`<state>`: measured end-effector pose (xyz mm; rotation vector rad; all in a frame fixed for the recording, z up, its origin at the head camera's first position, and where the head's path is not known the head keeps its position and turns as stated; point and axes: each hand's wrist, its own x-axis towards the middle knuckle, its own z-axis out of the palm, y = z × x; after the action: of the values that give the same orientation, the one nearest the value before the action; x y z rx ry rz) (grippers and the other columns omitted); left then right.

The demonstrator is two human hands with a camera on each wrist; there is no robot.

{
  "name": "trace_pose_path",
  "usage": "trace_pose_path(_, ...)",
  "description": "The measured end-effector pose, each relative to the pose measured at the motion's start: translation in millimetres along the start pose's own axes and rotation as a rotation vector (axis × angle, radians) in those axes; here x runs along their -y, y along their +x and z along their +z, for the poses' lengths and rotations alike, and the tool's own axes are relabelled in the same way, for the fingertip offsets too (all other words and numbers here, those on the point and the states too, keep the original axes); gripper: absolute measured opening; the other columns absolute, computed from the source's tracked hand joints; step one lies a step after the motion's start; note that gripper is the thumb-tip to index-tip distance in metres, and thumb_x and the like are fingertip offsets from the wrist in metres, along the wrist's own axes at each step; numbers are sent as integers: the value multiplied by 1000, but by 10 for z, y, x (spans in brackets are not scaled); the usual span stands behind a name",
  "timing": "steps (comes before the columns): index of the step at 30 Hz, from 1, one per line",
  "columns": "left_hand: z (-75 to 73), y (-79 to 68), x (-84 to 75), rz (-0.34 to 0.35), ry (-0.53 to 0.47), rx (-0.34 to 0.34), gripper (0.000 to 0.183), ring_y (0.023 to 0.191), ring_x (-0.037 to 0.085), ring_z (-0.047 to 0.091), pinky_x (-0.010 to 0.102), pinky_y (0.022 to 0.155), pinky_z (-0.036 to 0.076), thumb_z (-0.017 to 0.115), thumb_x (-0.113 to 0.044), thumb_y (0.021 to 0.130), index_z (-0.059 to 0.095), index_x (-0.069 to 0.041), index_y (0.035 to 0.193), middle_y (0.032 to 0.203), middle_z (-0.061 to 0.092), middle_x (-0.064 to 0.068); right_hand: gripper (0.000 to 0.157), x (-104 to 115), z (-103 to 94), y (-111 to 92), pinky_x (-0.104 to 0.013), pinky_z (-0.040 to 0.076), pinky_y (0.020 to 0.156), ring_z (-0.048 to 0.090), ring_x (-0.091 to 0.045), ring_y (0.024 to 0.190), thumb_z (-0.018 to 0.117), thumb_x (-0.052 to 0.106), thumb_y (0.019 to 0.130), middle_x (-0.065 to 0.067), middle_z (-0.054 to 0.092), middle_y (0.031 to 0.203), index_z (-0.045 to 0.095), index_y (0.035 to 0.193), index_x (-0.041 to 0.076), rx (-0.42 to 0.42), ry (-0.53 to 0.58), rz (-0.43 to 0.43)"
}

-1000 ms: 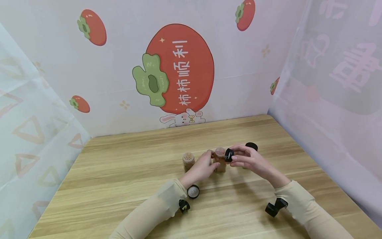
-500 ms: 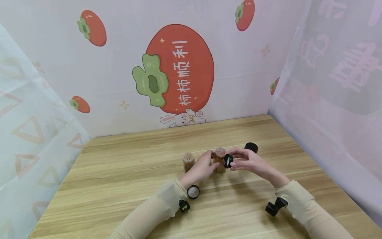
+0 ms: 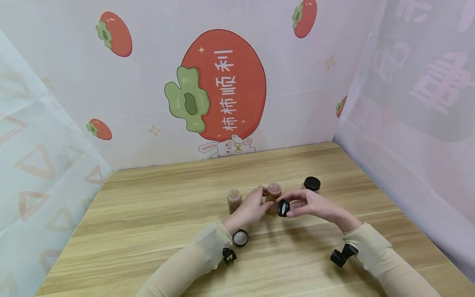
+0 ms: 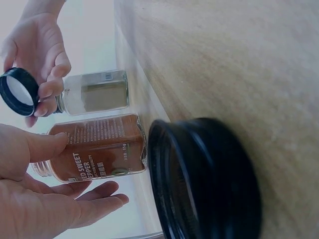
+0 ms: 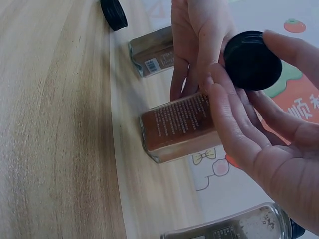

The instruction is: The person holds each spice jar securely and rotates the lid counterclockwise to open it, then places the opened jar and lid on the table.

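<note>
Showing only in left wrist view: "SWEET PEPPER" on the jar (image 4: 105,143).

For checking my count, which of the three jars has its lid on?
The rightmost jar: its black lid is on; the left jar and middle jar show bare, perforated tops.

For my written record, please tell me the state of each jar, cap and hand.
Left jar: upright, uncapped
Middle jar: upright, uncapped
Right jar: upright, capped
Resting cap: off, open side up
Held cap: off, tilted
Left hand: grips middle jar
Right hand: pinches held cap
</note>
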<state>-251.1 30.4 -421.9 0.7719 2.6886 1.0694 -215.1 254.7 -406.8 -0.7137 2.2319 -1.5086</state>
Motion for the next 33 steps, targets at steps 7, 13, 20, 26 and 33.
trace_pose_path(7, -7, 0, 2, 8, 9, -3, 40, 119, 26, 54, 38, 99, 45, 57, -25, 95, 47, -3, 127, 128, 55, 15, 49, -36, 7, 10, -30, 54, 83, 63, -22, 106, 72, 9, 82, -19, 58, 120, 53, 126, -1, 81, 21, 8)
trace_pose_path(13, -7, 1, 5, 12, 9, -1, 41, 119, 27, 53, 39, 99, 45, 57, -25, 95, 47, -2, 128, 128, 55, 16, 50, -80, 16, 19, -32, 55, 81, 64, -21, 103, 74, 8, 79, -22, 57, 118, 52, 123, 0, 130, 37, -1)
trace_pose_path(20, -7, -10, 2, 7, 2, -5, 41, 119, 27, 54, 39, 99, 45, 58, -25, 95, 48, -2, 127, 127, 55, 16, 50, -169, 37, 51, -31, 55, 82, 64, -22, 103, 75, 8, 78, -19, 60, 116, 53, 122, 0, 179, 36, 20)
trace_pose_path(26, 0, -13, 2, 2, -6, 4, 40, 118, 27, 54, 39, 98, 46, 58, -26, 95, 48, -3, 126, 127, 55, 15, 50, -226, 65, 79, -29, 53, 86, 64, -18, 101, 76, 5, 76, -18, 64, 111, 53, 120, -3, 226, 23, -8)
trace_pose_path(33, -7, -13, -7, -1, -5, 5, 40, 117, 26, 54, 39, 97, 46, 57, -26, 95, 48, -4, 126, 127, 55, 15, 51, -265, 92, 104, -29, 54, 86, 64, -19, 101, 79, 5, 72, -14, 66, 109, 56, 118, -1, 231, -31, 9)
